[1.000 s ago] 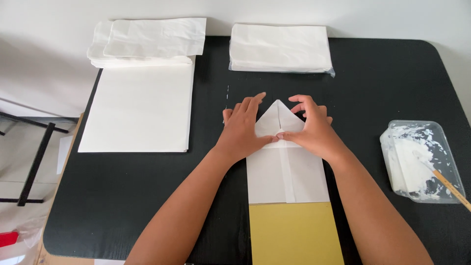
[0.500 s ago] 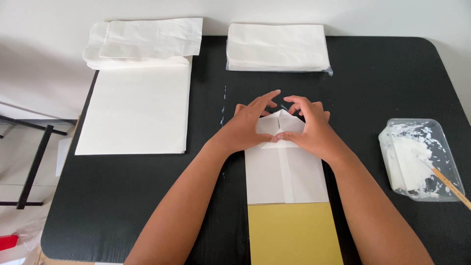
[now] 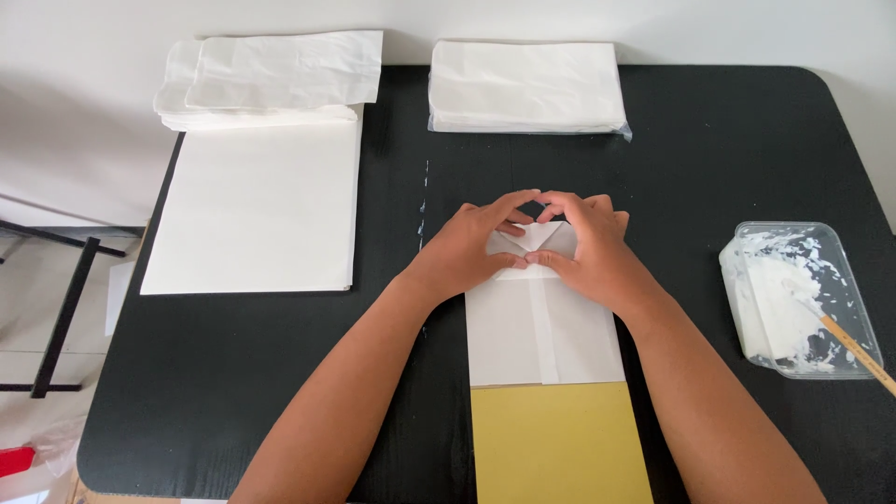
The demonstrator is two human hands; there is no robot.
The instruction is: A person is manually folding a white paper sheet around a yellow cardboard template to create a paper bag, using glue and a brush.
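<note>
Pressing flat with fingers together, the left hand (image 3: 467, 247) and right hand (image 3: 593, 247) hold down the folded top of a white paper bag (image 3: 541, 327), which lies at the middle of the black table (image 3: 280, 373), its lower end on a yellow sheet (image 3: 560, 443). Outward lie a large white sheet (image 3: 257, 210), stacked bags (image 3: 527, 86) and a clear paste tub (image 3: 798, 299). A pale wall (image 3: 75, 103) borders the table.

A black desk (image 3: 747, 140). Left of the fingers lies a big white sheet (image 3: 257, 210). Beyond them sit two stacks of white bags (image 3: 271, 79) (image 3: 525, 86). Right, a clear tub of white paste (image 3: 793, 299) holding a wooden stick (image 3: 859, 343).
</note>
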